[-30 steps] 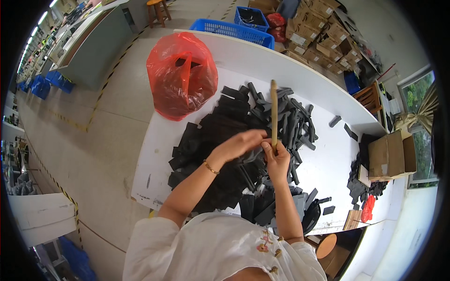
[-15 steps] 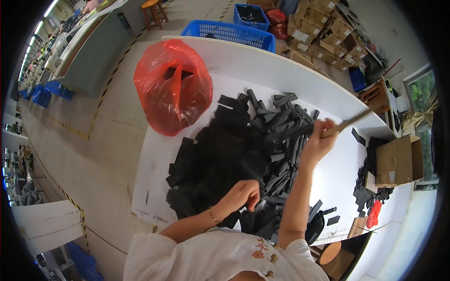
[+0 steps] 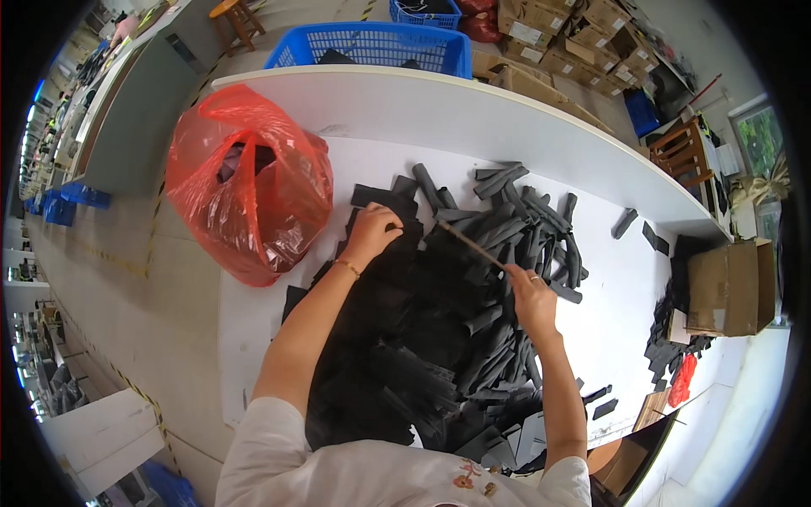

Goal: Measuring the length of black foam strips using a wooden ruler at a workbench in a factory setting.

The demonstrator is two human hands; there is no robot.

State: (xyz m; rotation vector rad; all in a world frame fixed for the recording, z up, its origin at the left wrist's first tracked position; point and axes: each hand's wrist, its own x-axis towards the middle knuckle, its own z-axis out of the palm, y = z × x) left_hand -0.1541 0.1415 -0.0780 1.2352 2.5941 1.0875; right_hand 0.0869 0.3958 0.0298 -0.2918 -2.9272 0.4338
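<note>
My right hand (image 3: 532,300) is closed round a thin wooden stick (image 3: 475,247). The stick points up and left over a wide heap of flat black pieces (image 3: 380,296). At the heap's far side my left hand (image 3: 373,230) is closed, its fingertips down among the flat pieces; what they pinch is hidden. Beside the heap, left of and beyond my right hand, lie many rolled black pieces (image 3: 498,228). Farther right, two black pieces (image 3: 625,222) lie apart on the white tabletop (image 3: 596,313).
A red plastic bag (image 3: 287,203) stands at the table's left. A low white wall (image 3: 405,106) runs along the far edge, with a blue crate (image 3: 372,46) behind it. At right are an open cardboard box (image 3: 726,287) and more black scraps (image 3: 663,346).
My left hand has moved away from me to the heap's far side. My right hand has swung the stick from pointing right to pointing left. Another black piece now lies at the right.
</note>
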